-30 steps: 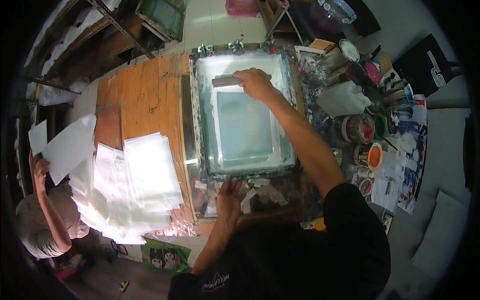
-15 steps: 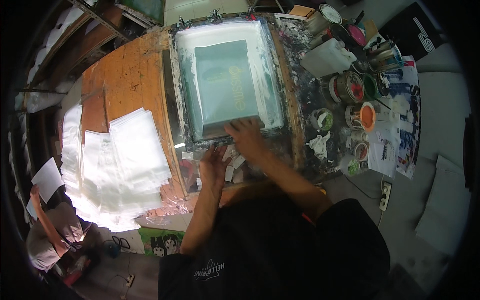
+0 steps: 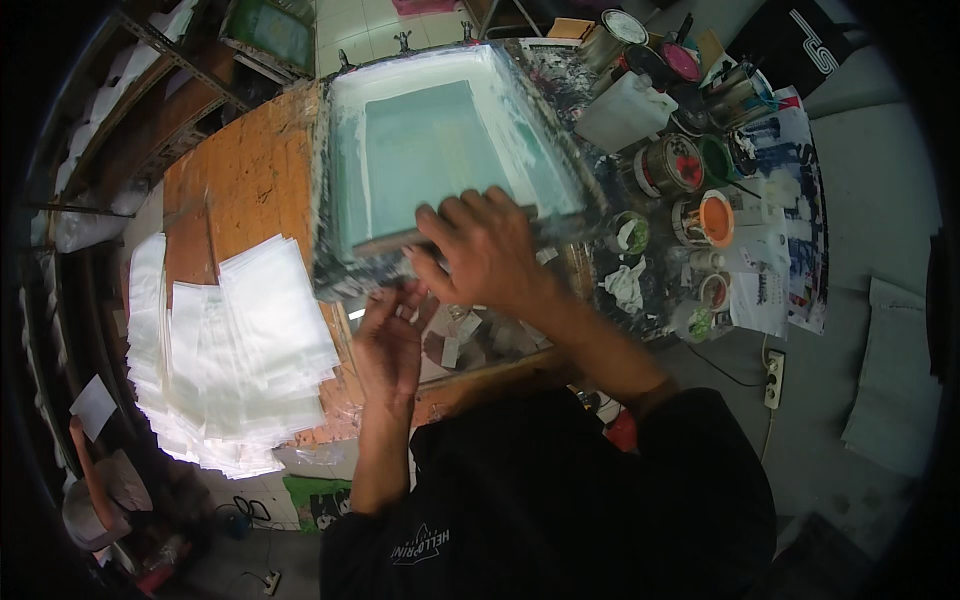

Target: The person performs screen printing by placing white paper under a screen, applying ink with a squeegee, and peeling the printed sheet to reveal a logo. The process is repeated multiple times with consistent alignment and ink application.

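Workroom with tiled floor, metal shelving at upper left. Wooden table (image 3: 235, 165), stained, bearing the following.

Item: screen frame (image 3: 425, 150), pale green mesh with white edging, right of the table's bare boards. Long axis runs away from the person; far edge at a row of metal clamps (image 3: 403, 40), near edge toward the body. Whether the near edge is raised cannot be told.

Item: squeegee (image 3: 388, 243), a straight bar over the near end of the screen. Long axis lies crosswise to the frame, right end slightly farther from the person than the left.

Right hand (image 3: 487, 250): closed over the squeegee, knuckles up. Left hand (image 3: 390, 335): below the frame's near edge, fingers loosely curled and slightly apart; cannot tell whether it grips the frame.

Left of the screen: white sheets (image 3: 235, 350), overlapping stacks. Right: white jug (image 3: 625, 112), paint cans (image 3: 716, 217), crumpled white cloth (image 3: 626, 288).

Lower left: co-worker (image 3: 110, 495), arm up, holding a white sheet (image 3: 93, 408).
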Action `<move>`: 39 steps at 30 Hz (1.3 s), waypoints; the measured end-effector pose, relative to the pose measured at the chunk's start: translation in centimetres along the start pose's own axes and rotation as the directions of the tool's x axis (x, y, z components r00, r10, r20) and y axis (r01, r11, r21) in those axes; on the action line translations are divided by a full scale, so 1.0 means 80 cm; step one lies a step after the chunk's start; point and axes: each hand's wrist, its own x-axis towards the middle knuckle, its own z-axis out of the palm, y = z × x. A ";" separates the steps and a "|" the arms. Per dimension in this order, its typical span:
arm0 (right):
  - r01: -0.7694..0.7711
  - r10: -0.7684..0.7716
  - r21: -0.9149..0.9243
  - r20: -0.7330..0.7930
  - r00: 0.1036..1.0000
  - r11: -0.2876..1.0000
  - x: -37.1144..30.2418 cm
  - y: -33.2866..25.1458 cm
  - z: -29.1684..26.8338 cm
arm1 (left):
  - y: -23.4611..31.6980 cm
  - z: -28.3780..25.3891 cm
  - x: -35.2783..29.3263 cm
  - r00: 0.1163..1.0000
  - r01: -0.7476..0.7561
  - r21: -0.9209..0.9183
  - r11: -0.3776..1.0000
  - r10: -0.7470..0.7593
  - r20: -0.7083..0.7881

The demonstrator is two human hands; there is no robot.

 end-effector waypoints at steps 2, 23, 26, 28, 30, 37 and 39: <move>0.057 -0.062 -0.055 -0.090 0.994 0.997 0.045 0.014 -0.018 | 0.025 0.037 0.011 0.984 -0.133 0.070 0.989 0.124 0.126; -0.192 0.201 -0.060 0.291 0.935 0.980 0.293 0.047 -0.133 | 0.092 -0.061 0.299 0.749 -0.355 0.932 0.078 0.620 0.234; -0.055 0.064 -0.057 0.161 0.985 0.997 0.299 0.049 -0.129 | 0.217 -0.198 0.282 0.646 -0.352 0.871 0.343 0.763 -0.039; -0.137 0.143 -0.053 0.148 0.979 0.989 0.291 0.070 -0.117 | 0.307 -0.250 0.237 0.516 -0.228 0.948 0.223 0.853 -0.077; -0.034 0.034 0.001 0.041 0.999 0.999 0.293 0.066 -0.107 | 0.377 -0.317 0.178 0.357 -0.164 0.963 0.213 0.923 -0.144; -0.049 0.056 -0.076 0.100 0.993 0.996 0.285 0.070 -0.110 | 0.113 -0.320 0.043 0.759 0.210 0.594 -0.777 0.512 0.402; -0.125 0.132 -0.059 0.144 0.981 0.990 0.282 0.062 -0.116 | 0.048 -0.255 0.062 0.805 0.067 0.697 -0.714 0.451 0.385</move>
